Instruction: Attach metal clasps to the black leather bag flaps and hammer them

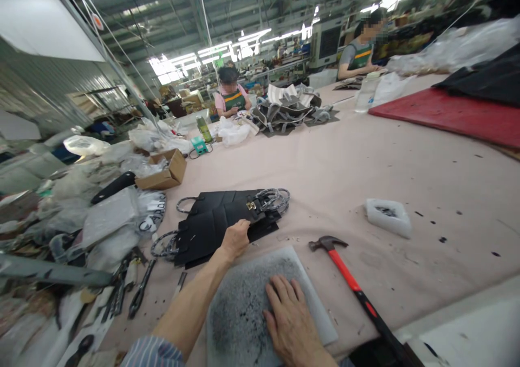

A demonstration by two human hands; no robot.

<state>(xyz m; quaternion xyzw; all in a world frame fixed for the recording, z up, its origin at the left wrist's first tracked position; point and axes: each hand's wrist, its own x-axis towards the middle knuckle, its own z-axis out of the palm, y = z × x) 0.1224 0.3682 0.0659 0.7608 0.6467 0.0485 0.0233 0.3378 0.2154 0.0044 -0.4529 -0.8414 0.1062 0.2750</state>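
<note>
My left hand (236,238) reaches forward, its fingers closed on the near edge of a black handbag panel (205,226). That panel lies flat in a small stack with other black bag pieces; patterned rope-like handles (276,200) loop out at both ends, and a gold-coloured clasp (251,206) shows near my fingertips. My right hand (292,318) rests palm down, fingers spread, on a worn whitish board (239,280) marked with black specks. It holds nothing. Right of the board lies a claw hammer (345,269) with a red and black handle.
A white block-like tray (388,218) holds small dark bits. Hand tools (142,291), plastic bags and a cardboard box (164,171) crowd the left. Grey bag parts (284,109), a red board (450,115) and a bottle (366,92) lie farther off; two people sit beyond.
</note>
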